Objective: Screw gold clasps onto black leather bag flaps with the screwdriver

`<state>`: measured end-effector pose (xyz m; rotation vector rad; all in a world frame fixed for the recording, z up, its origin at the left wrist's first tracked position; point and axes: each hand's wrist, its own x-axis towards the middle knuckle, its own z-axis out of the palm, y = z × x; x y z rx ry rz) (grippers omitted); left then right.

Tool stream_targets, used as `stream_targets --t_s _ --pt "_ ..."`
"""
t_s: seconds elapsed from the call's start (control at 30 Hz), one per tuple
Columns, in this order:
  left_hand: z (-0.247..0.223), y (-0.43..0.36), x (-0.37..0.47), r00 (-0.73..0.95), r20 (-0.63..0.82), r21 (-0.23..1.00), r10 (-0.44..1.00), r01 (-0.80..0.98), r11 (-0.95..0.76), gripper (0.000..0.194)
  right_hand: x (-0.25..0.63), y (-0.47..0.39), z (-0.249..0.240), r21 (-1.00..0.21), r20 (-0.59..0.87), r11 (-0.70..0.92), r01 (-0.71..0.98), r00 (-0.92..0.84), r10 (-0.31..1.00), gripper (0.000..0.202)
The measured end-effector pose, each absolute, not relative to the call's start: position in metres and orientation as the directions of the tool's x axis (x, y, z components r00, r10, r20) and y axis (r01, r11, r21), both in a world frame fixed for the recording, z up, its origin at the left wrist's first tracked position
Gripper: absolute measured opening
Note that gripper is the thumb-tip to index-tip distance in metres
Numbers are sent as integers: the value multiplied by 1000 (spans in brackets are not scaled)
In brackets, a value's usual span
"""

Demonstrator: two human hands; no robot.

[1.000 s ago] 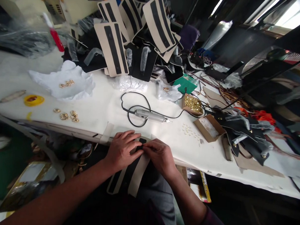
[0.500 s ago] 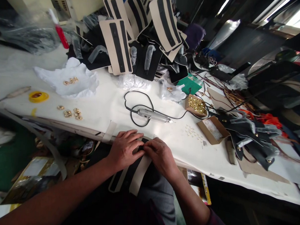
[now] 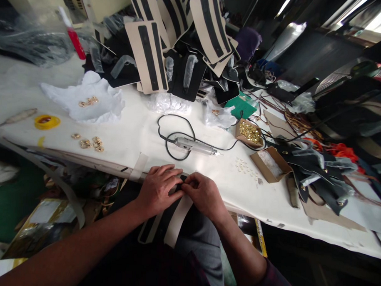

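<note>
A beige panel with black strips (image 3: 177, 221) slopes from my lap to the table's front edge. Across its upper part lies my left hand (image 3: 160, 188), fingers stretched over the surface and thumb pointing right. Close beside that thumb, my right hand (image 3: 204, 194) pinches thumb and forefinger together at a black strip; whatever is between the fingertips is hidden. Beyond both hands, a grey pen-shaped power tool (image 3: 195, 146) rests on the table with its black cord looped around it.
Similar panels (image 3: 146, 58) are piled at the back. Gold-coloured rings (image 3: 86, 143) and yellow tape (image 3: 46, 121) lie to the left. On the right are a box of gold-coloured fittings (image 3: 249, 132), an open cardboard box (image 3: 272, 164), tiny scattered pieces (image 3: 244, 168) and black leather parts (image 3: 320, 174).
My right hand has shifted very slightly, its fingers a little more bent at the pinch. My left hand and the panel stay in place.
</note>
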<state>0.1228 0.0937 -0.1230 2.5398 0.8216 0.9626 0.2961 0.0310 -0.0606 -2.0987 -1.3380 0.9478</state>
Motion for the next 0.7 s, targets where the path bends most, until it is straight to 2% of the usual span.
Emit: stream_targets --t_s 0.43,0.7 --pt "-122 94 122 620 497 456 607 409 -791 19 320 60 -58 -666 -438 -383 640 80 895 14" --pt "-121 93 122 609 512 455 606 406 -792 19 320 53 -59 -744 -422 -393 540 77 903 11"
